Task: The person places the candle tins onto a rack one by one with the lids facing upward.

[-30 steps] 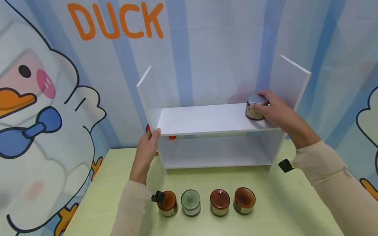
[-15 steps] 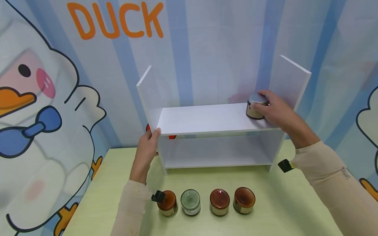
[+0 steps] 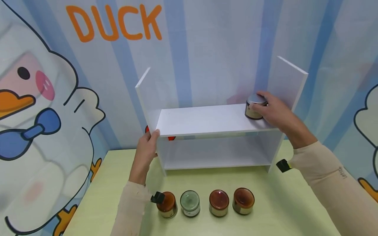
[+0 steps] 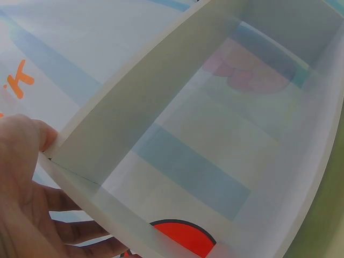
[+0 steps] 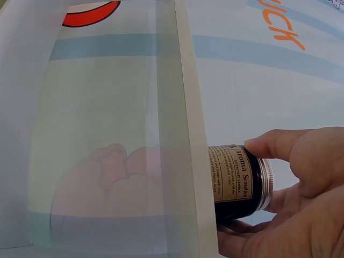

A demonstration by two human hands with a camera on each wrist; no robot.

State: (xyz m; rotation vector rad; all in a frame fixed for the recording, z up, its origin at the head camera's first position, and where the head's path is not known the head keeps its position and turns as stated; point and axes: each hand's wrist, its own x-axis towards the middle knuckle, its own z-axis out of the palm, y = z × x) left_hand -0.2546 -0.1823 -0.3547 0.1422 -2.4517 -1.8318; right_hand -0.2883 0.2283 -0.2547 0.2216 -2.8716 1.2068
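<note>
While we steady things: our left hand point(image 3: 146, 148) grips the left front edge of the white shelf point(image 3: 206, 119).
Jar: the silver-lidded jar point(image 3: 254, 107) stands upright at the shelf's upper-board right end — our right hand point(image 3: 273, 113) curls round it.
Surface: the green table point(image 3: 283, 203) under the shelf.
Row: four jars point(image 3: 205, 203) in front of the shelf.
Room: duck backdrop point(image 3: 112, 23) behind it.

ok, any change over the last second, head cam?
Almost nothing. The right hand keeps its grip on the silver-lidded jar at the right end of the white shelf's upper board; the left hand still holds the shelf's left front edge. The four jars on the table stay in their row. Only the camera view shifted slightly.
</note>
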